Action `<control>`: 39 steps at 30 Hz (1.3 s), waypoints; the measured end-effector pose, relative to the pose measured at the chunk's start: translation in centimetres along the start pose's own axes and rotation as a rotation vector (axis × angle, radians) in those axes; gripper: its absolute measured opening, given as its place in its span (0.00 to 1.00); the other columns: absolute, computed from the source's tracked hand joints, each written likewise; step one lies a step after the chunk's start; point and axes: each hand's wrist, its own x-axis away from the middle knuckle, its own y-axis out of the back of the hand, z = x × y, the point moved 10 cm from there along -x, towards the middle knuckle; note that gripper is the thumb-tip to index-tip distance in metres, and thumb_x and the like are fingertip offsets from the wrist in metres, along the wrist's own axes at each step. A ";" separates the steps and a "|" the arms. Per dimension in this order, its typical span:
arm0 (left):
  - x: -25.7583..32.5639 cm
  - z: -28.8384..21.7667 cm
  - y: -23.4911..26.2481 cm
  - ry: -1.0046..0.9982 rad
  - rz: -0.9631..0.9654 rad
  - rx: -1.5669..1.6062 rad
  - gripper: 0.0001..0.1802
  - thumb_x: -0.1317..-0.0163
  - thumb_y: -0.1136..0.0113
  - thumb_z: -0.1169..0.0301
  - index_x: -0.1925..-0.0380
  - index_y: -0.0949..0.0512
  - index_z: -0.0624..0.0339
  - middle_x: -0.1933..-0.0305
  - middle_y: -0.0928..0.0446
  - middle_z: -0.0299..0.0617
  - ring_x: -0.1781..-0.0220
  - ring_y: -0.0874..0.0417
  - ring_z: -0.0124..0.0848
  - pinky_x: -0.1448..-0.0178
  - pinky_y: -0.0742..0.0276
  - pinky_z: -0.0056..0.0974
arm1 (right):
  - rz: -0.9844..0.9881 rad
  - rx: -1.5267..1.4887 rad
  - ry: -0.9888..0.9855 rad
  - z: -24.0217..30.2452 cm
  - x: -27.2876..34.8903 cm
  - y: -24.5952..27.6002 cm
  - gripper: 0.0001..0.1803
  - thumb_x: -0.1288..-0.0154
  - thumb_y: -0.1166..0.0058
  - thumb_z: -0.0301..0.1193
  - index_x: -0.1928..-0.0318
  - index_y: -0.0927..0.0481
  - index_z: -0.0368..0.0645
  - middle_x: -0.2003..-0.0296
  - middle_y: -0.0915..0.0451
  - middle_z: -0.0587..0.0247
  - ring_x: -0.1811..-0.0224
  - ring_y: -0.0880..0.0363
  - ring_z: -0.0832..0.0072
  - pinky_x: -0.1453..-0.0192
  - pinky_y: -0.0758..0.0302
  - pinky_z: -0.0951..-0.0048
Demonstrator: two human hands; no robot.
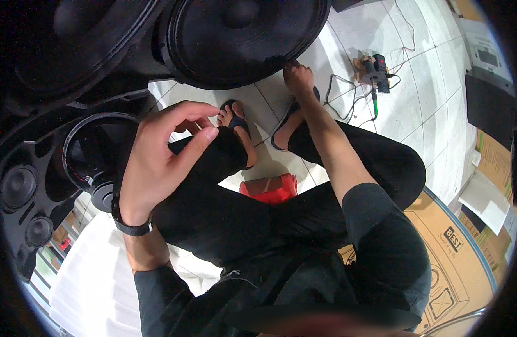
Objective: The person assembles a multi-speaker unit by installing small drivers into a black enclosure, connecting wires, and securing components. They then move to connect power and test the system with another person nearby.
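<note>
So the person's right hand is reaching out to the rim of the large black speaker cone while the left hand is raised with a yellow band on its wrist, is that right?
Not quite: the band on the left hand is black, not yellow, as the head view shows. The right hand does reach to the rim of the large black speaker cone.

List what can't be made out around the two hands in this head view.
- Right hand: its fingertips, hidden under the rim of the big round black speaker cone.
- Left hand: whether the curled fingers pinch anything, too small to tell.
- Red block on the white tiled floor: mostly covered by the black trouser legs.
- Small black tool with green wire: too small to identify.
</note>
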 end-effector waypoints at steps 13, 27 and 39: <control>0.2 0.0 -0.2 -0.007 0.021 0.044 0.14 0.34 0.34 0.77 0.48 0.18 0.63 0.54 0.13 0.46 0.57 0.12 0.33 0.50 0.19 0.35 | 0.042 -0.477 0.042 -0.6 -0.3 0.8 0.12 0.36 0.42 0.35 0.54 0.13 0.51 0.58 0.12 0.55 0.57 0.12 0.53 0.52 0.16 0.55; 0.2 -0.1 -0.4 -0.013 0.012 0.029 0.15 0.36 0.34 0.79 0.49 0.18 0.63 0.58 0.14 0.47 0.60 0.12 0.33 0.53 0.20 0.34 | 0.011 -0.396 -0.445 -3.1 -0.1 -1.8 0.18 0.41 0.32 0.49 0.55 0.08 0.54 0.60 0.10 0.59 0.57 0.10 0.60 0.49 0.16 0.60; 0.0 0.4 -0.8 0.025 0.029 0.033 0.15 0.37 0.34 0.80 0.50 0.18 0.65 0.62 0.15 0.47 0.63 0.14 0.33 0.54 0.21 0.34 | -0.042 -0.865 -0.829 -7.3 0.9 -9.1 0.22 0.55 0.23 0.46 0.61 0.07 0.45 0.59 0.09 0.55 0.55 0.10 0.58 0.46 0.16 0.62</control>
